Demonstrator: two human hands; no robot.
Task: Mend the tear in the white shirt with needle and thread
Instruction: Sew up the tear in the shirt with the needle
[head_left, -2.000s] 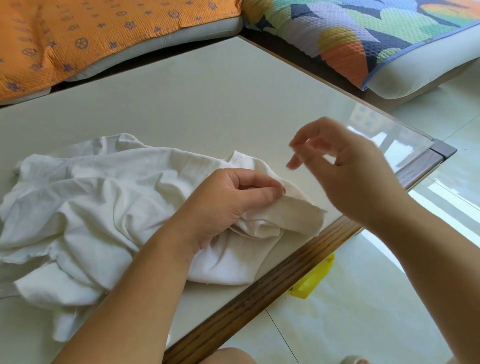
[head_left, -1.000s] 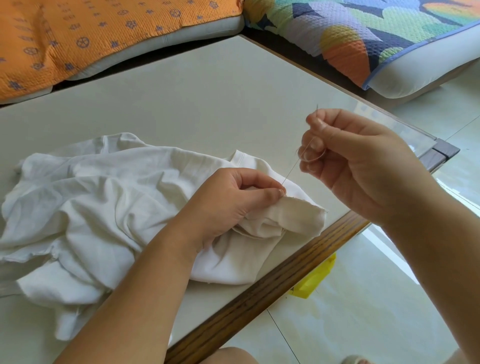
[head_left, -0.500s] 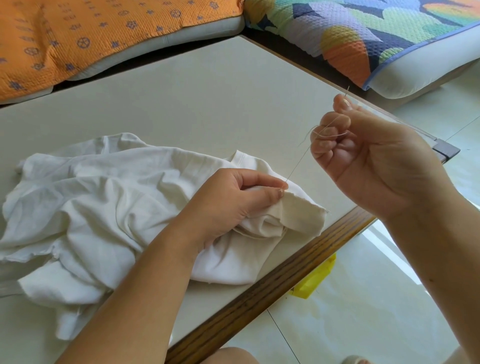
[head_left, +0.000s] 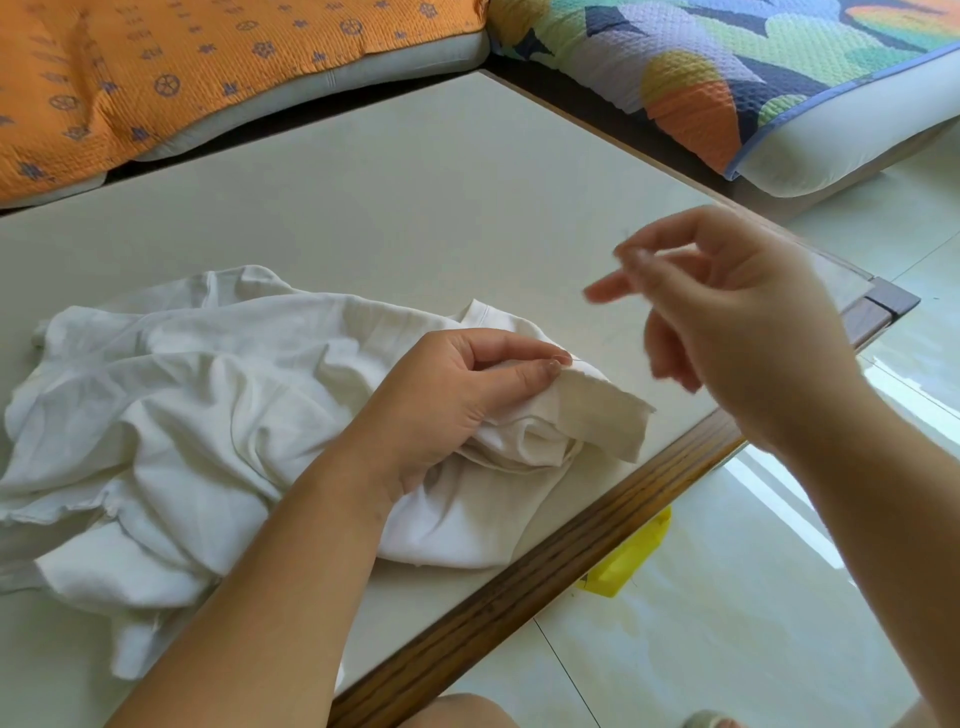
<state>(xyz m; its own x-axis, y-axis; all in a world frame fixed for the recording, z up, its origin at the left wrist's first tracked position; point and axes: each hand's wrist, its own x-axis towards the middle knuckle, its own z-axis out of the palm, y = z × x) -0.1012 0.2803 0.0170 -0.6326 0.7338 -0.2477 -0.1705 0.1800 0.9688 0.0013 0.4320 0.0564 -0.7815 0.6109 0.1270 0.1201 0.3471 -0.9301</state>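
A crumpled white shirt (head_left: 208, 415) lies on the pale table (head_left: 389, 197), near its front right edge. My left hand (head_left: 457, 400) pinches a folded edge of the shirt between thumb and forefinger. A short bit of thread (head_left: 572, 358) shows at those fingertips. My right hand (head_left: 737, 322) hovers above and to the right of the fold, blurred by motion. Its thumb and forefinger are pressed together at the top, apparently on the needle, which shows only as a faint streak. The other fingers are spread loosely. The tear itself is not visible.
The table's wooden rim (head_left: 519, 587) runs diagonally just below the shirt. An orange cushion (head_left: 156, 78) and a multicoloured cushion (head_left: 753, 67) border the far sides. A yellow object (head_left: 628, 556) lies on the tiled floor under the rim.
My right hand had pulled the needle and thread up and to the right; now it has swung back down and left toward the fold. My left hand has kept its pinch on the shirt.
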